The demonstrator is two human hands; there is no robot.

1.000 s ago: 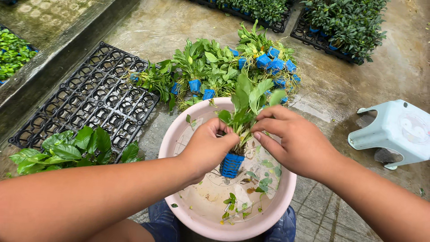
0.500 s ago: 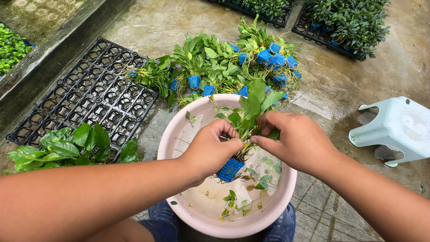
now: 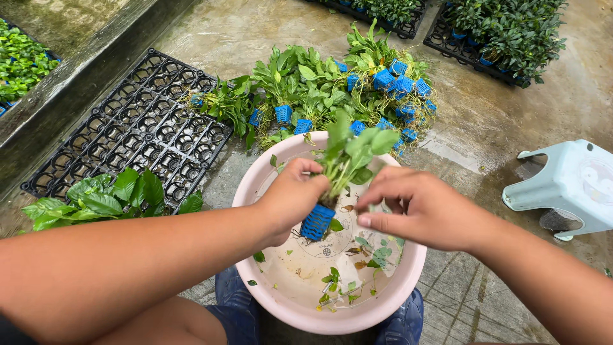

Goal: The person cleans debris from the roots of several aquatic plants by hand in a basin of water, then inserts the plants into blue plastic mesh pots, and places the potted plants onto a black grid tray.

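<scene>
My left hand (image 3: 290,195) grips a small leafy plant (image 3: 350,153) by its stems, its roots in a blue net pot (image 3: 317,222), over a pink basin (image 3: 255,185). My right hand (image 3: 418,207) hovers just right of the plant with fingers curled near the stems and a fingertip pinch; what it pinches is too small to tell. Loose leaf scraps (image 3: 345,281) lie on the basin's bottom. The basin rests between my knees.
A pile of similar plants in blue net pots (image 3: 332,89) lies beyond the basin. A black plastic cell tray (image 3: 134,134) holds some leafy plants (image 3: 108,198) at its near end. A pale blue stool (image 3: 568,188) stands at right. Trays of dark plants (image 3: 504,32) sit far back.
The plant has been lifted and tilted a little to the left in my left hand. My right hand has drawn back from the stems to the right.
</scene>
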